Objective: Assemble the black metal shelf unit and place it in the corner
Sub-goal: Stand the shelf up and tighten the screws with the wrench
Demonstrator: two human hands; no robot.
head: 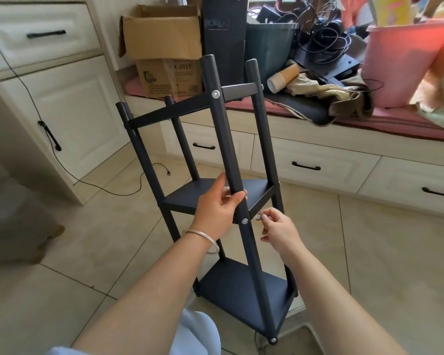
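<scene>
Both hands meet the black shelf unit (223,190): left hand (215,208) grips its front post, right hand (280,229) pinches something small beside it.

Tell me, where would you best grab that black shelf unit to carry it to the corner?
Probably by two upright posts of the black shelf unit, one hand each side, just under the middle shelf. The posts are round and slim enough to wrap fingers around, as the left hand does on the near post; the flat shelves offer little to hold.

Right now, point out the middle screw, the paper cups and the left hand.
middle screw (244,221), head view, on its silver head.
paper cups (283,78), head view, on the stack's side.
left hand (217,208), head view, back of the hand.
</scene>
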